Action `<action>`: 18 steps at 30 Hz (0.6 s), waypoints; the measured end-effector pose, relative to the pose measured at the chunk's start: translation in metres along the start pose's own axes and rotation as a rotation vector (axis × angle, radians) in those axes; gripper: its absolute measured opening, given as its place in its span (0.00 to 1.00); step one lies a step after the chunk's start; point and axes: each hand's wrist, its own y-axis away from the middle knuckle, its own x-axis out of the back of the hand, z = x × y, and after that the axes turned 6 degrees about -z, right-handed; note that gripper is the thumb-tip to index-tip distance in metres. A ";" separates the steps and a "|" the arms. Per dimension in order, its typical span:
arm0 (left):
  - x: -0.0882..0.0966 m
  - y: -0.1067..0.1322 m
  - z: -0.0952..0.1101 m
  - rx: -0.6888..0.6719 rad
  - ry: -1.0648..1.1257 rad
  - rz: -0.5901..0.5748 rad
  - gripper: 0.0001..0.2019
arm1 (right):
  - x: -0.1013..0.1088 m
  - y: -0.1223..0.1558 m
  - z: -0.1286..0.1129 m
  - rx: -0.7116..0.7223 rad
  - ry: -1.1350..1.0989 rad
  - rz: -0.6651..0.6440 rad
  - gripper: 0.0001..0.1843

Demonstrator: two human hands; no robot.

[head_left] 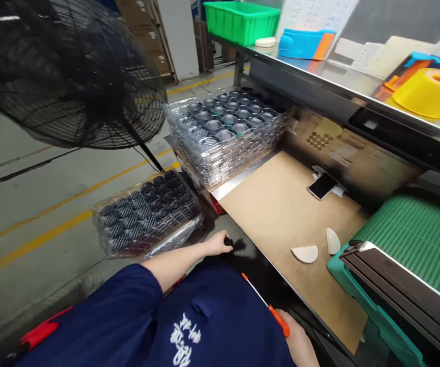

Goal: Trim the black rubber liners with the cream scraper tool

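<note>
Looming fan: black wire cage at upper left, no legible badge.
Brown boxes: stacked behind it, white labels too small to read.
Low tray: clear plastic, rows of black round parts inside.
Navy shirt: white characters on the chest, turned sideways; I cannot read them surely.
Left hand: fingers closed around a small black piece, between the low tray and the cardboard sheet.
Tray stack: clear, many layers, round pockets on top.
Green bin: on the shelf, plain-sided.
Right hand: gripping an orange-handled tool with a thin shaft; fingertips mostly hidden.
White half-discs: two, apart on the sheet.
Posted paper: dense print, illegible.
Phone: dark screen.
Green belt: ribbed, beside the sheet.
Yellow roll: on the shelf, unmarked as far as visible.
</note>
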 end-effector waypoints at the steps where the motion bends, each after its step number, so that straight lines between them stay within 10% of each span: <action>1: -0.003 -0.001 -0.004 0.019 -0.014 0.023 0.20 | 0.001 -0.001 -0.002 -0.005 0.039 -0.028 0.14; 12: -0.033 0.021 -0.040 0.039 -0.121 0.098 0.19 | -0.003 0.007 -0.028 -0.101 0.193 -0.058 0.19; 18: 0.024 0.040 -0.111 0.307 -0.098 0.385 0.20 | -0.017 -0.005 -0.027 -0.019 -0.064 0.076 0.20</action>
